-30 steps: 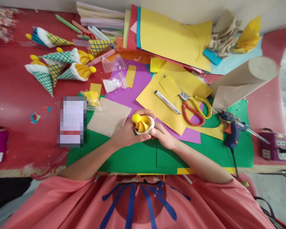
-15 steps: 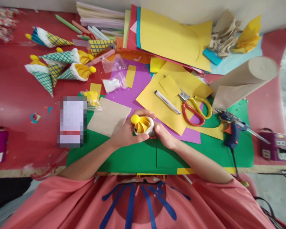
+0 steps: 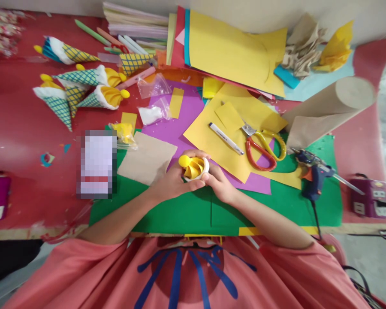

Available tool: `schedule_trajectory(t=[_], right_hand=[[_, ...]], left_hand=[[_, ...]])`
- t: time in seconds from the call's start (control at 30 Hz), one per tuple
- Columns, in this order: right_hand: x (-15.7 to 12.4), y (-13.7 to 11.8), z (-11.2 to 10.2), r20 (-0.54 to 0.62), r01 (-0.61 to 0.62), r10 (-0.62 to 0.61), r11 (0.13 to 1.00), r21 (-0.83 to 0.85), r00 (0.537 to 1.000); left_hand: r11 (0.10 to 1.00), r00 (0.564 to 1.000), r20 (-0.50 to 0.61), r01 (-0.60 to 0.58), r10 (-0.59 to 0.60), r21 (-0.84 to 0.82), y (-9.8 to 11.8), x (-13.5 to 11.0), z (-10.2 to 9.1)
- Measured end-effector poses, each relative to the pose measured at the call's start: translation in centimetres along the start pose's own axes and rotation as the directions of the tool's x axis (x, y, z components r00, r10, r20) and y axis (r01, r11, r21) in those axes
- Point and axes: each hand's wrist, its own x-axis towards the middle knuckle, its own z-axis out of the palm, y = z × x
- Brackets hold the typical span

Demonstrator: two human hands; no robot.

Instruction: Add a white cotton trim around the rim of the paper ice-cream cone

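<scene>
Between both hands is a paper ice-cream cone (image 3: 193,168) with a pleated yellow filling, a yellow ball on top and a white fluffy rim. My left hand (image 3: 170,182) is wrapped round it from the left, thumb along the near side of the rim. From the right, my right hand (image 3: 221,184) grips it too, its thumb pressed on the white rim. The cone's lower part is hidden by my hands. Just beyond lie a yellow paper sheet (image 3: 209,141), a white marker (image 3: 225,138) and scissors (image 3: 260,151) with red and yellow handles.
Several finished paper cones (image 3: 56,105) lie at the left back. A blue glue gun (image 3: 320,178) stands at the right, its cable running over the front edge. Nearby are a brown paper roll (image 3: 328,107), a beige paper square (image 3: 144,156) and coloured sheets (image 3: 234,43).
The cone has shifted slightly right and turned a little in my hands. My right thumb has moved left onto its rim.
</scene>
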Motion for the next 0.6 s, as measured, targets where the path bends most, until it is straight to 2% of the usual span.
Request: schedule_trajectory(t=[0.1,0.23,0.3,0.43,0.6], right_hand=[[0.04,-0.13,-0.15,0.01,-0.003,0.003,1.0,0.029,1.0],[0.2,-0.41,-0.33,0.136,-0.017,-0.013,0.976,0.215,0.991],[0.27,-0.48,-0.3,0.149,-0.024,-0.015,0.968,0.251,0.989],[0.26,-0.44,-0.05,0.068,0.01,-0.022,0.987,0.162,0.997],[0.15,-0.51,0.09,0.028,0.009,-0.012,0.995,0.104,1.0]], left_hand=[[1.0,1.0,0.0,0.017,-0.017,-0.005,0.21,0.02,-0.1],[0.997,0.999,0.012,0.049,-0.049,-0.065,0.37,0.0,-0.22],[0.997,0.999,0.022,0.039,-0.038,-0.07,0.35,0.01,-0.25],[0.997,0.999,-0.024,-0.033,0.031,-0.076,0.22,0.18,-0.07],[0.997,0.999,-0.027,-0.035,0.034,-0.069,0.28,0.34,0.29]])
